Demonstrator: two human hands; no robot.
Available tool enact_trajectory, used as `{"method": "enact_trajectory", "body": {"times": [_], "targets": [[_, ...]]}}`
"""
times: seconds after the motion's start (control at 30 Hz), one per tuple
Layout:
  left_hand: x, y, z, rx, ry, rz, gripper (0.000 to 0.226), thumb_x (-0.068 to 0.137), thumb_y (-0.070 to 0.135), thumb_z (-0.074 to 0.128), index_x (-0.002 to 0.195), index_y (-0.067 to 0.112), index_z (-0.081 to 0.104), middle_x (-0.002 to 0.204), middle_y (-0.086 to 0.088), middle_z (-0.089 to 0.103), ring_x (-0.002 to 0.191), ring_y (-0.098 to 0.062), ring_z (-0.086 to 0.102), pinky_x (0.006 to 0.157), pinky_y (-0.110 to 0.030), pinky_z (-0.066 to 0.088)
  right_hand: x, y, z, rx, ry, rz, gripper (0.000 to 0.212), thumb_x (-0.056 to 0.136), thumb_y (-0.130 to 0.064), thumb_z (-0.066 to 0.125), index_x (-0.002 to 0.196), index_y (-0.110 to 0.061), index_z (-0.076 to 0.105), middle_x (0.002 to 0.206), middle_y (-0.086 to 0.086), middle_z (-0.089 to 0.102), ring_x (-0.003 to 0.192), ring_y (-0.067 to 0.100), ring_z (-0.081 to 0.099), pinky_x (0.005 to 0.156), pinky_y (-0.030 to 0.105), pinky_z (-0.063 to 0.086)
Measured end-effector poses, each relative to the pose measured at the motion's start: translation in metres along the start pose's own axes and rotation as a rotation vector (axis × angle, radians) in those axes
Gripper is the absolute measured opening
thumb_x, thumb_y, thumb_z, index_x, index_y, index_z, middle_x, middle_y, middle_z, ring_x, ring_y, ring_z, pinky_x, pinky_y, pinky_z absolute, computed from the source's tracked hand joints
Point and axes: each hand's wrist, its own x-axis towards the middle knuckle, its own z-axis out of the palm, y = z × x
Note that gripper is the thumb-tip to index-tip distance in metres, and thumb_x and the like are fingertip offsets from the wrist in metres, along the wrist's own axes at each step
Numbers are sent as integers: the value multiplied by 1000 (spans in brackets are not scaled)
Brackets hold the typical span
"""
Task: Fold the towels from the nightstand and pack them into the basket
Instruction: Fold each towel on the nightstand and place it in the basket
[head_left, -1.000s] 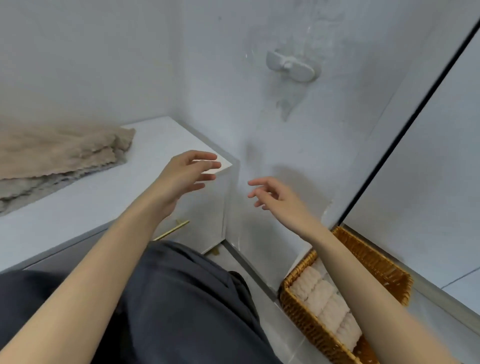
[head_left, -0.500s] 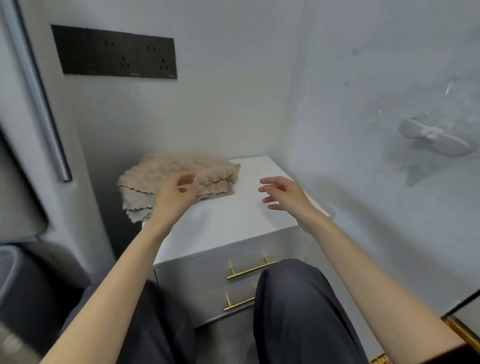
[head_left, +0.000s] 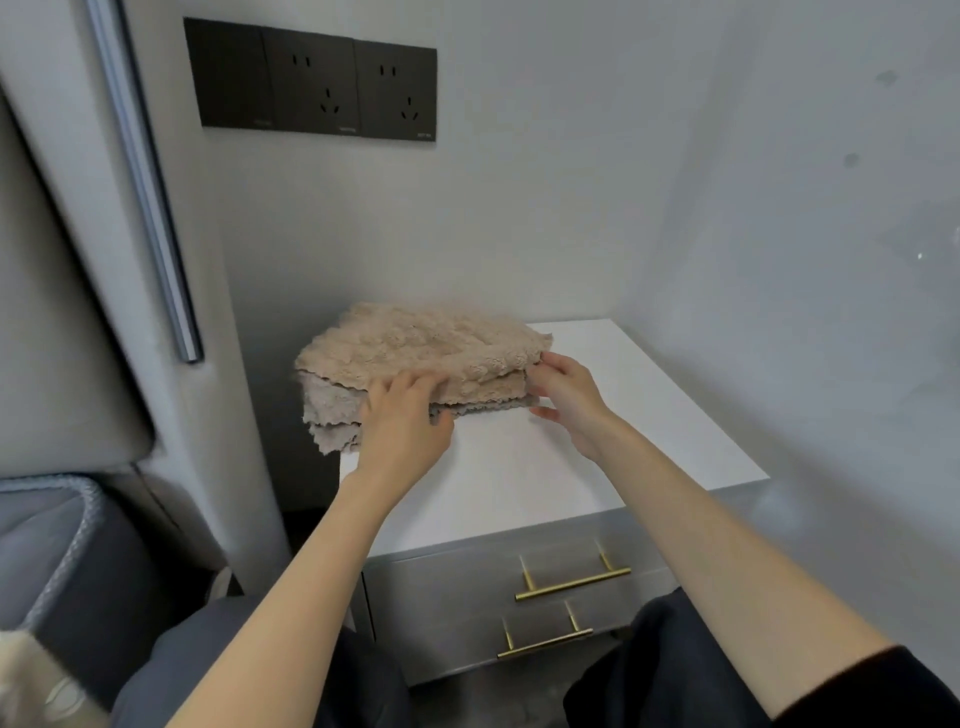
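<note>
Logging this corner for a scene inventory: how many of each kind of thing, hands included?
Towel pile: 1
Nightstand: 1
Gold drawer handles: 2
Wall sockets: 3
Hands: 2, left hand and right hand
Total: 9

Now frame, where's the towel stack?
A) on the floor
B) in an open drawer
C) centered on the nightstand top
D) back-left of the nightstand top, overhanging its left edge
D: the towel stack lies on the back-left part of the nightstand top, with its left side hanging past the edge. The right and front of the top are bare.
</note>
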Motion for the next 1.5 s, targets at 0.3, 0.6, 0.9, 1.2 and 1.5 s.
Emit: {"method": "enact_trajectory", "body": {"times": [0.3, 0.6, 0.9, 1.2, 1.5], "targets": [[-7, 7, 5, 14, 47, 57, 39, 95, 25, 49, 134, 26, 50, 133, 6, 51, 119, -23, 31, 96, -32, 27, 13, 0, 6, 302, 206, -34, 4, 89, -11, 51, 86, -12, 55, 74, 0, 57, 69, 11, 54, 68, 21, 43], [-17, 36, -4, -172, 230, 283, 28, 97, 38, 43, 117, 28, 60, 107, 16, 61, 107, -12, 45, 91, -23, 23, -12, -10, -59, 565, 317, -47, 23, 79, -17, 36, 61, -24, 25, 59, -6, 30, 54, 13, 28, 51, 26, 22], [-8, 21, 22, -30, -166, -118, 47, 96, 39, 45, 136, 14, 42, 134, -12, 47, 126, -32, 36, 103, -40, 32, -39, 19, -114, -17, 238, 180, 29, 87, -18, 38, 63, -23, 23, 51, -9, 22, 38, 9, 20, 36, 19, 20], [18, 21, 31, -194, -138, -304, 39, 91, 40, 51, 101, 2, 53, 115, -30, 56, 113, -45, 47, 99, -51, 36, -37, 32, -145, -319, 26, 309, 17, 86, -24, 55, 73, -16, 49, 68, 0, 42, 53, 14, 48, 49, 23, 31], [30, 22, 28, -523, -69, -311, 27, 96, 26, 55, 74, 11, 50, 66, -1, 46, 65, -19, 42, 65, -31, 32, -12, 33, -147, -240, 140, 293, 35, 90, -31, 63, 112, -4, 63, 92, 8, 58, 78, 23, 53, 67, 30, 42]]}}
